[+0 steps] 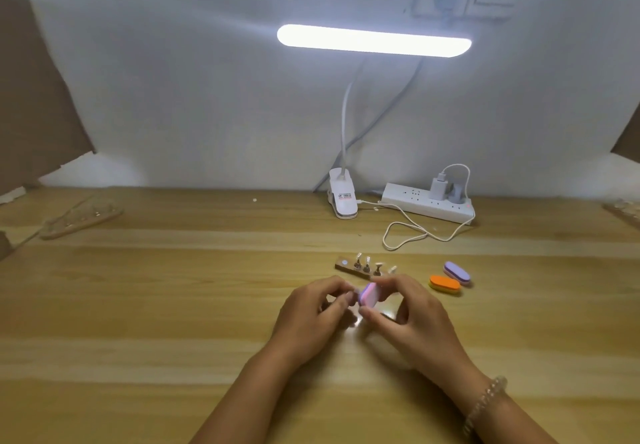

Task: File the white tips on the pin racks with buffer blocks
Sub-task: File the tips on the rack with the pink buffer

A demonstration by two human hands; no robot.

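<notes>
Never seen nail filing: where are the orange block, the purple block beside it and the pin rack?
orange block [445, 283]: head view, top face.
purple block [457, 271]: head view, top face.
pin rack [350, 268]: head view, wooden base, left part.

Both forearms angle in, hands almost meeting. Right hand [412, 315] pinches a pink buffer block [367, 294] between thumb and fingertips. Left hand [313, 312] has its fingers curled; grip too blurred to read.

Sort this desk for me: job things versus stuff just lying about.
Job: pink buffer block, held in the right hand; pin rack with white tips; orange buffer block; purple buffer block.
Lying about: clip lamp; power strip; charger.
</notes>
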